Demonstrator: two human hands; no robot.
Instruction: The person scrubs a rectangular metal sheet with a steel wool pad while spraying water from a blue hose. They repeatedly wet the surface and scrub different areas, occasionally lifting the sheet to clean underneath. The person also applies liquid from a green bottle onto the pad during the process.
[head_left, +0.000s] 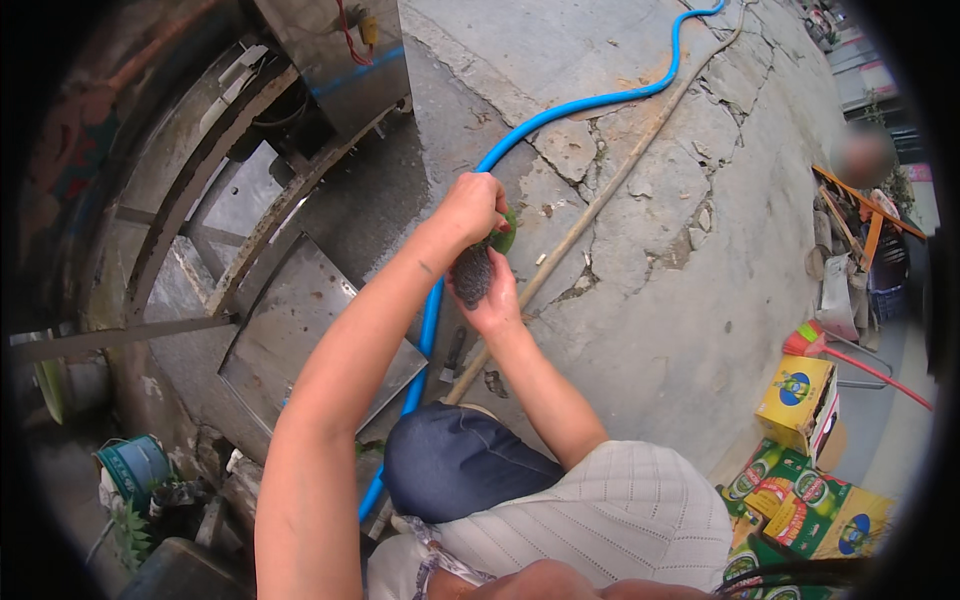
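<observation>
My left hand (474, 204) is curled, palm down, over a green flat-looking thing (507, 235) that could be a leaf or a pad. Just below it, my right hand (501, 294) cups a dark grey, wiry mass (472, 279), apparently a steel-wool scourer. The two hands almost meet, and their fingers hide much of both things. A blue hose (433, 307) runs along the ground beneath my hands. Near it lies a small tool with a dark handle (455, 346), perhaps a scraper. My knee in dark blue cloth (465, 465) is below.
A stained metal sheet (319, 330) leans by a rusty metal frame (255, 247) at left. A tan hose or pole (615, 184) crosses cracked concrete. Cartons (795, 397), a red broom (806, 341) and a person (889, 255) are at right. A teal bucket (135, 465) stands lower left.
</observation>
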